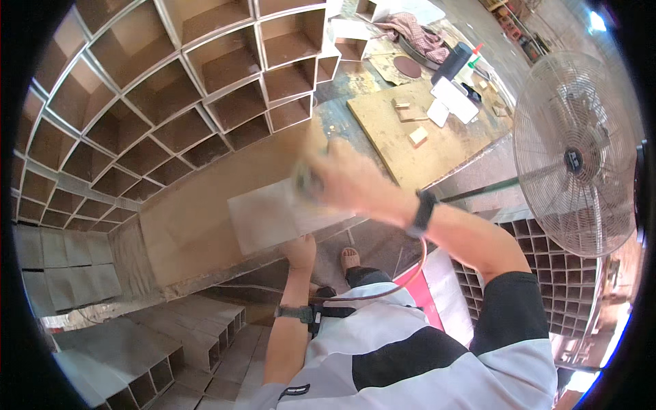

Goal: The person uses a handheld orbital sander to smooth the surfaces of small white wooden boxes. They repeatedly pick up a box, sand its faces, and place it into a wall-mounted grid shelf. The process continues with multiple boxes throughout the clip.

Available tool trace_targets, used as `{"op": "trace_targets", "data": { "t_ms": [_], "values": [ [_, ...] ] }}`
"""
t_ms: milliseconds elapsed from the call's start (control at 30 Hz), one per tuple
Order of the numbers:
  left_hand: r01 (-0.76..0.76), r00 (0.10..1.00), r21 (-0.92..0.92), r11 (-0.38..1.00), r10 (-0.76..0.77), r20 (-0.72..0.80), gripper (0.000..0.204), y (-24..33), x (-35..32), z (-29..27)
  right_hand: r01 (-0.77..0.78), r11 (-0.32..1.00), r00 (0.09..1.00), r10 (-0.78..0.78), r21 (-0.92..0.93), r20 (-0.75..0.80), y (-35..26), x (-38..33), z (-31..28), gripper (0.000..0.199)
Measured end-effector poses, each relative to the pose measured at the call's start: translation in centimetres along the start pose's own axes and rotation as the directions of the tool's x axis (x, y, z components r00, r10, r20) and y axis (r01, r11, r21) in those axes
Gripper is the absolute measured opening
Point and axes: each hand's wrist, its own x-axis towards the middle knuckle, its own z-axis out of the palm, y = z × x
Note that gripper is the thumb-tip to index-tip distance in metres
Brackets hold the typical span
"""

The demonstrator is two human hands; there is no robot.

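Observation:
A white box-like piece [263,215] with flat pale faces lies at the front edge of the brown bench. My left hand [299,251] is closed on its near lower edge, with the fingers partly hidden by the box. Above the box's right end is my right hand [342,174], smeared by motion. Its fingers curl round a dark, rounded thing [309,179] whose kind I cannot make out. A thin brown hose [383,292] loops below my right forearm; where it ends is hidden.
Open white-edged boxes [225,61] are stacked high at the far left. More boxes [150,369] stand at the lower left. On the right are a wooden board [410,160] with small wood blocks [418,137], a white phone-like device [452,99] and a large fan [572,160].

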Motion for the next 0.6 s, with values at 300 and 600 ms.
{"op": "trace_targets", "data": {
  "t_ms": [300,600],
  "values": [
    [0.111,0.991,-0.102,0.989,-0.103,0.082,0.048,-2.7,-1.5,2.0,-0.09,0.996,0.996,0.09,-0.014,0.005,1.1,1.3,-1.0,0.024],
    [0.069,0.997,0.011,0.998,-0.069,0.022,0.043,0.0,0.1,-0.2,0.05,0.997,0.987,-0.039,0.062,-0.158,1.5,0.2,0.8,0.03]
  ]
}}
